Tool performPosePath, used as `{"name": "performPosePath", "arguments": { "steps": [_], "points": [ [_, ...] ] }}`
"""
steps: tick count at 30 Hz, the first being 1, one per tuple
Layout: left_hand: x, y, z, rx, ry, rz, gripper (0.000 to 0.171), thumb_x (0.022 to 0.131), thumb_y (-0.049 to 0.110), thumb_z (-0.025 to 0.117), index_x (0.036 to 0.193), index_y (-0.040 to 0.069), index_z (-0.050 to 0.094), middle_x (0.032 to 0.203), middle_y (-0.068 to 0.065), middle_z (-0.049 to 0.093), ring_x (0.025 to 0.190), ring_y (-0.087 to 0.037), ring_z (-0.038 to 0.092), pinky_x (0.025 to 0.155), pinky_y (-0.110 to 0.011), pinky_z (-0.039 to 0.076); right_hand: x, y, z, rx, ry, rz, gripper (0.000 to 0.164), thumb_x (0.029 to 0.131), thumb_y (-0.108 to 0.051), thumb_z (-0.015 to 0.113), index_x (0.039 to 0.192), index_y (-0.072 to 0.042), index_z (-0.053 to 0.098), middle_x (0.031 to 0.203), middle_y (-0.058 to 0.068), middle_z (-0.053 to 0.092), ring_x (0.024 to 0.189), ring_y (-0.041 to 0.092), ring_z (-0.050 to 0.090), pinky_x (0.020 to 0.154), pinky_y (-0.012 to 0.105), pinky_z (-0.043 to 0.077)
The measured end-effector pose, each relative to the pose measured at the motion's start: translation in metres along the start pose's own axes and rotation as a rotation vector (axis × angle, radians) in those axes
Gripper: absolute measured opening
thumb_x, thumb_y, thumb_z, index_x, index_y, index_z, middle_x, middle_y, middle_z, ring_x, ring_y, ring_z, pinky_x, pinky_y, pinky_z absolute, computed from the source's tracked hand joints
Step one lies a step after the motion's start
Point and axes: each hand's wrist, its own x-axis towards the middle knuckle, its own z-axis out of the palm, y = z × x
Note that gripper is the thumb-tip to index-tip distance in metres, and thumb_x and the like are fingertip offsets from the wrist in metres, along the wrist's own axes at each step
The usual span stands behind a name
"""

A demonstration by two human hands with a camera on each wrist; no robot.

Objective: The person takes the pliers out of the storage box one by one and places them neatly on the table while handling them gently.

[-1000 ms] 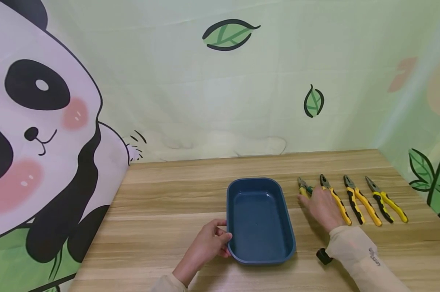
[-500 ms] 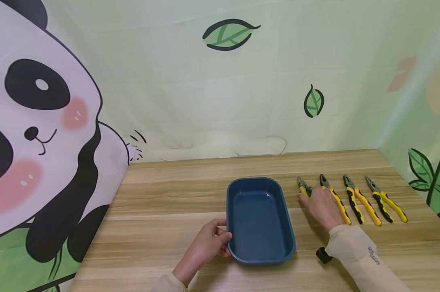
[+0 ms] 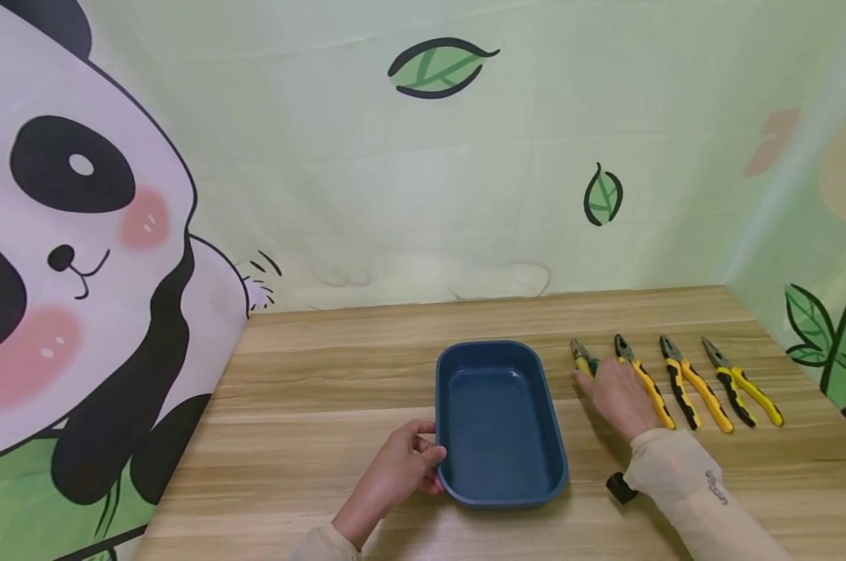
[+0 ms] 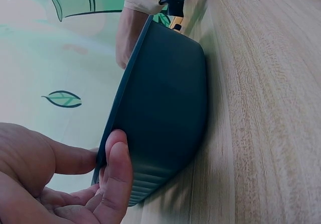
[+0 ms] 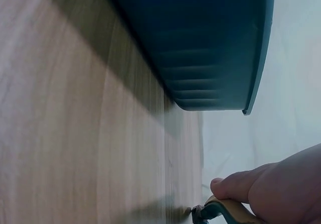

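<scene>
A deep blue rectangular plastic tray (image 3: 502, 436) sits on the wooden table. My left hand (image 3: 400, 461) pinches its left rim, thumb over the edge and fingers against the outer wall, as the left wrist view of the hand (image 4: 65, 184) confirms. Right of the tray, my right hand (image 3: 621, 397) grips pliers (image 3: 581, 357) with yellow and green handles, which lie at the left end of a row. In the right wrist view the thumb (image 5: 241, 185) presses on a handle of these pliers (image 5: 231, 209); the other fingers are hidden.
Three more pliers with yellow-orange and black handles lie to the right: one beside the hand (image 3: 653, 389), a middle one (image 3: 689, 382) and a far-right one (image 3: 742, 382). A panda-print cloth (image 3: 367, 195) stands behind the table (image 3: 325, 374).
</scene>
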Motion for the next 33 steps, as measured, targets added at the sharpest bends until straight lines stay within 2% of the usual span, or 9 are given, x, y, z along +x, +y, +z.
{"name": "performPosePath", "arguments": {
  "steps": [3, 5, 7, 13, 23, 33],
  "points": [
    [-0.0001, 0.0007, 0.0, -0.003, 0.0, -0.002, 0.042, 0.091, 0.001, 0.056, 0.128, -0.01, 0.041, 0.086, -0.02, 0.057, 0.053, -0.017, 0.06, 0.049, -0.033, 0.054, 0.0, -0.0008, -0.0007, -0.008, 0.002, 0.0, 0.046, 0.093, -0.037, 0.055, 0.06, -0.006, 0.046, 0.048, 0.0, 0.035, 0.038, 0.014, 0.039, 0.035, 0.024, 0.031],
    [-0.0002, 0.0012, 0.0001, -0.005, 0.0, -0.004, 0.042, 0.091, 0.001, 0.056, 0.128, -0.01, 0.041, 0.086, -0.021, 0.057, 0.053, -0.017, 0.06, 0.049, -0.033, 0.054, 0.0001, -0.001, -0.0007, -0.009, 0.003, -0.001, 0.043, 0.093, -0.036, 0.055, 0.069, -0.001, 0.048, 0.049, 0.001, 0.036, 0.039, 0.015, 0.04, 0.035, 0.025, 0.032],
    [-0.0003, 0.0015, 0.0001, -0.006, 0.0, -0.004, 0.042, 0.091, 0.001, 0.056, 0.128, -0.01, 0.041, 0.087, -0.021, 0.057, 0.053, -0.017, 0.06, 0.049, -0.033, 0.054, 0.0003, -0.0012, -0.0004, -0.015, -0.003, 0.001, 0.044, 0.093, -0.036, 0.054, 0.069, 0.001, 0.05, 0.048, 0.001, 0.036, 0.038, 0.015, 0.04, 0.035, 0.025, 0.032],
    [0.0, 0.0009, 0.0003, -0.011, 0.002, -0.007, 0.042, 0.09, 0.0, 0.057, 0.128, -0.01, 0.041, 0.086, -0.021, 0.056, 0.053, -0.017, 0.06, 0.049, -0.033, 0.054, 0.0, -0.001, 0.0015, -0.028, -0.018, -0.002, 0.051, 0.094, -0.036, 0.053, 0.051, -0.01, 0.043, 0.045, -0.001, 0.034, 0.037, 0.013, 0.039, 0.034, 0.023, 0.031],
    [0.0015, -0.002, 0.0009, -0.002, 0.01, -0.013, 0.042, 0.09, 0.001, 0.057, 0.128, -0.009, 0.042, 0.086, -0.02, 0.056, 0.052, -0.018, 0.06, 0.049, -0.034, 0.054, -0.002, -0.0021, 0.0047, -0.103, 0.007, -0.042, 0.053, 0.094, -0.035, 0.052, 0.048, -0.011, 0.04, 0.047, 0.0, 0.034, 0.039, 0.016, 0.039, 0.034, 0.026, 0.03],
    [0.0026, -0.0034, 0.0005, 0.004, 0.009, -0.023, 0.042, 0.091, 0.002, 0.057, 0.129, -0.008, 0.042, 0.086, -0.02, 0.056, 0.053, -0.018, 0.06, 0.049, -0.033, 0.054, -0.0008, -0.0045, 0.0057, -0.13, 0.01, -0.074, 0.053, 0.095, -0.033, 0.051, 0.048, -0.01, 0.041, 0.049, 0.002, 0.036, 0.043, 0.019, 0.041, 0.037, 0.027, 0.032]
  ]
}}
